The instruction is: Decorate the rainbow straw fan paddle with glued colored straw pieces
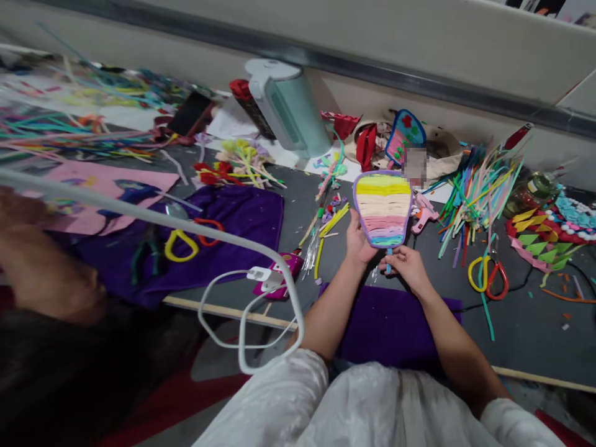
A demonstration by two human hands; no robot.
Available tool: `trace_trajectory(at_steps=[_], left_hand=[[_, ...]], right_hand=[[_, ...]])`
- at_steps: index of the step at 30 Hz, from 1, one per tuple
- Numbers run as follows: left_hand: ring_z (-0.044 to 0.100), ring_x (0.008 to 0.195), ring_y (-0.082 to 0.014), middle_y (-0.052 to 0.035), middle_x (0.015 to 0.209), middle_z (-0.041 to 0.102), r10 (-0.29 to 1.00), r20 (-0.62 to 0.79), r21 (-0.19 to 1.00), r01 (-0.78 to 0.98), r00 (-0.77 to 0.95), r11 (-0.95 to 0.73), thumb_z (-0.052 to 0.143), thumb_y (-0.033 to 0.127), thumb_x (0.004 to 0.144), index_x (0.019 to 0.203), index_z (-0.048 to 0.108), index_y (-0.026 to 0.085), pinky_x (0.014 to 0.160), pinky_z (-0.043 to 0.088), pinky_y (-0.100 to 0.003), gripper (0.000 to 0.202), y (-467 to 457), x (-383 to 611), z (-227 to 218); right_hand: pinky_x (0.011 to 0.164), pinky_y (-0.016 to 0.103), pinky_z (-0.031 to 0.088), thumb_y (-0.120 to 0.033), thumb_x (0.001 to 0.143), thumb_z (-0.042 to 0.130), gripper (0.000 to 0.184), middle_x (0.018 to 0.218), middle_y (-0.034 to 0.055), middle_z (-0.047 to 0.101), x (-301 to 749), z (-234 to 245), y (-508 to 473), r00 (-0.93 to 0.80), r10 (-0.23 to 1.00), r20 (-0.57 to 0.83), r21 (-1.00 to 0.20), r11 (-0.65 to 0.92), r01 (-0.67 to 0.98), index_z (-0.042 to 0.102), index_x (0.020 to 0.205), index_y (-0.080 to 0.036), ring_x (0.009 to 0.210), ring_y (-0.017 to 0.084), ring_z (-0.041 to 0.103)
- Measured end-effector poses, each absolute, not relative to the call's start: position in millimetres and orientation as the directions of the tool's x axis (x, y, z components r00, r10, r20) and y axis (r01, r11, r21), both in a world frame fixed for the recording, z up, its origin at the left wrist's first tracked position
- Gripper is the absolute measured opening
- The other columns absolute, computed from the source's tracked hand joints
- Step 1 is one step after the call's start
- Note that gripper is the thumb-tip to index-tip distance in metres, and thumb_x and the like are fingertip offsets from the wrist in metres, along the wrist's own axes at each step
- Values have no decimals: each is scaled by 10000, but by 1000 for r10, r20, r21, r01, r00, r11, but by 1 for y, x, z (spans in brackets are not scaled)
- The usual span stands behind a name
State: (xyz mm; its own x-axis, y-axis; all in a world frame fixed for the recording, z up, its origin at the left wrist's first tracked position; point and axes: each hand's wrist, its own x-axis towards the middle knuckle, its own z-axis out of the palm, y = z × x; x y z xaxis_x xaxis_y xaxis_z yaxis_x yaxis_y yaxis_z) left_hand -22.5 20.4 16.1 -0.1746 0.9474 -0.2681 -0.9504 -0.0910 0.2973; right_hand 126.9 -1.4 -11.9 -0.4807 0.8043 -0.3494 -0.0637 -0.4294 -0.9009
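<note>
A hand fan (384,211) made of pipe cleaners is held up above the table, its face toward me. It has a purple rim and bands of yellow, cream, pink and blue. My left hand (359,241) grips its lower left edge, with some fingers hidden behind it. The short blue handle is pinched between the fingers of my right hand (408,266). Just right of the fan lies a pink glue gun (423,213). Behind it stands a second, smaller fan (406,133) with a blue rim and red flowers. A purple cloth (391,323) lies below my wrists.
A pale green kettle (298,112) stands at the back. Bundled pipe cleaners (484,186) and scissors (488,276) lie to the right. A white cable (261,248) crosses the left foreground. Another person's arm (46,267) reaches in at left, near a purple cloth (251,217) holding tools.
</note>
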Motion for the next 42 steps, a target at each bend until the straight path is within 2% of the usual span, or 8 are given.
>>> trace_trajectory(at_steps=[9, 15, 23, 27, 31, 36, 42], left_hand=[[527, 1432, -333, -127, 1337, 716, 942, -308, 247, -967, -134, -57, 261, 658, 1029, 1432, 619, 171, 1234, 366, -553, 727, 17, -31, 12], [504, 1451, -333, -125, 1321, 725, 933, -327, 269, -961, -153, -63, 220, 682, 1023, 1404, 642, 172, 1236, 361, -559, 764, 17, -43, 17], [521, 1435, -344, -123, 1371, 695, 927, -315, 275, -954, -202, -115, 260, 715, 1005, 1397, 646, 179, 1203, 406, -566, 767, 27, -49, 12], [539, 1421, -327, -128, 1347, 708, 924, -326, 261, -959, -198, -114, 208, 699, 1018, 1384, 650, 155, 1210, 405, -542, 792, 29, -49, 10], [548, 1415, -307, -106, 1386, 688, 920, -337, 278, -955, -201, -106, 263, 699, 1012, 1423, 621, 183, 1217, 400, -508, 751, 31, -51, 10], [541, 1420, -324, -111, 1412, 671, 926, -330, 293, -953, -181, -82, 331, 652, 1019, 1431, 616, 185, 1224, 377, -538, 685, 35, -56, 6], [534, 1423, -339, -122, 1415, 667, 919, -337, 291, -951, -205, -105, 338, 616, 1032, 1430, 614, 166, 1220, 383, -563, 660, 35, -58, 8]], right_hand=[[504, 235, 549, -501, 608, 883, 469, 694, 6, 717, 127, -9, -8, -447, 818, -363, -912, -410, -9, 609, 823, -186, 616, 197, 757], [531, 244, 562, -522, 662, 863, 443, 694, 2, 710, 128, -7, -12, -451, 810, -375, -913, -407, 28, 623, 836, -192, 639, 203, 765], [604, 283, 607, -496, 705, 859, 481, 841, 41, 767, 135, -4, -11, -523, 743, -418, -872, -490, 1, 673, 1035, -199, 691, 200, 778], [589, 284, 611, -471, 709, 865, 502, 860, 42, 776, 137, -1, -10, -534, 730, -426, -859, -511, -14, 661, 1082, -205, 666, 184, 763], [566, 268, 606, -422, 681, 882, 497, 837, 26, 767, 136, 0, -10, -555, 711, -433, -853, -521, -2, 664, 1069, -200, 627, 155, 735], [484, 236, 566, -396, 682, 870, 455, 772, 4, 734, 135, -3, -10, -578, 694, -429, -862, -505, 34, 681, 1042, -191, 566, 126, 677], [457, 225, 549, -422, 701, 841, 525, 779, -9, 718, 134, -6, -11, -547, 730, -410, -883, -468, 36, 670, 1146, -201, 574, 127, 675]])
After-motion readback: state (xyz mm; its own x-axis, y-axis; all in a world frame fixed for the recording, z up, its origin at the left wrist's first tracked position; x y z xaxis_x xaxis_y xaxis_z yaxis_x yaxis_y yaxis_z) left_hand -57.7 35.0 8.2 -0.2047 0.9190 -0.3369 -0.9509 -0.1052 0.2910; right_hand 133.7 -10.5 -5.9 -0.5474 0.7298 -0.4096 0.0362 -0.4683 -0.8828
